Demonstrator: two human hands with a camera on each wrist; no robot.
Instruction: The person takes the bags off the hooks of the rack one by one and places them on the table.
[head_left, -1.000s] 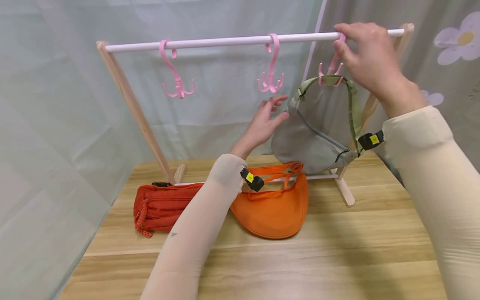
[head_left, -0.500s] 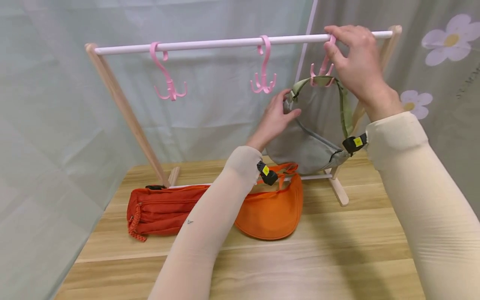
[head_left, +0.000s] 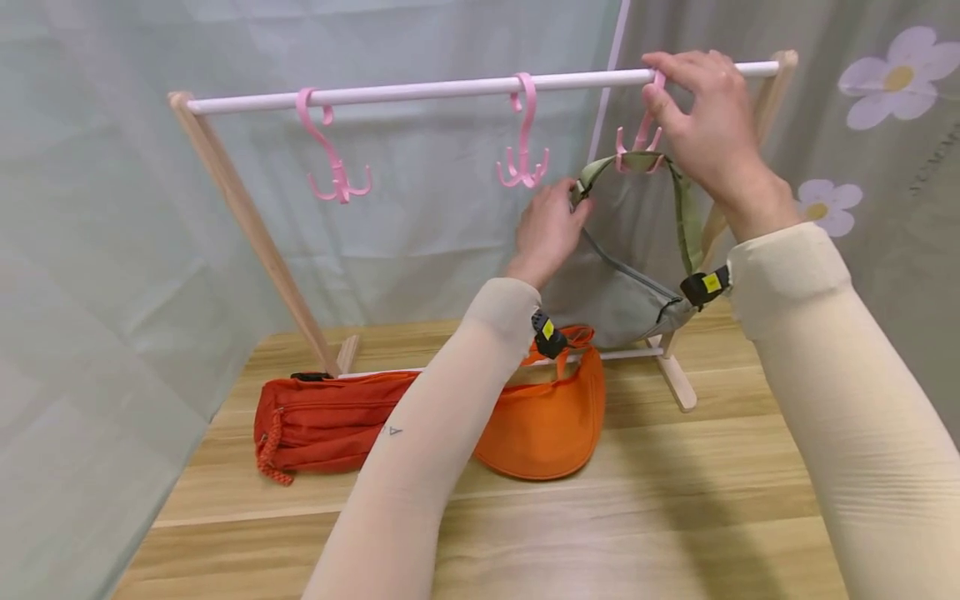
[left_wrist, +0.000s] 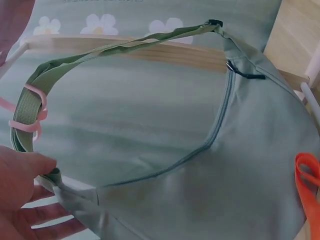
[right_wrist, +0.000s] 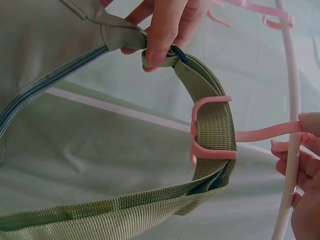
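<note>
A grey-green crossbody bag (head_left: 611,287) hangs by its olive strap (right_wrist: 212,120) from the prongs of the rightmost pink hook (head_left: 643,137). My left hand (head_left: 550,227) pinches the bag where strap and body join, thumb on the near side, as the left wrist view shows. Up at the white rail (head_left: 450,88), my right hand (head_left: 708,117) holds the top of that same hook, with thumb and fingers around hook and rail. In the right wrist view the strap lies across the hook's curved prongs.
Two more pink hooks, a left one (head_left: 339,158) and a middle one (head_left: 525,137), hang on the rail. On the wooden table (head_left: 600,533) lie a red bag (head_left: 330,421) and an orange bag (head_left: 551,425), partly behind my left arm. Wooden legs (head_left: 255,233) support the rack.
My left hand has moved right and up to the bag, its fingers and thumb closing on the strap's end. The right hand stays at the hook; the head view has shifted slightly.
</note>
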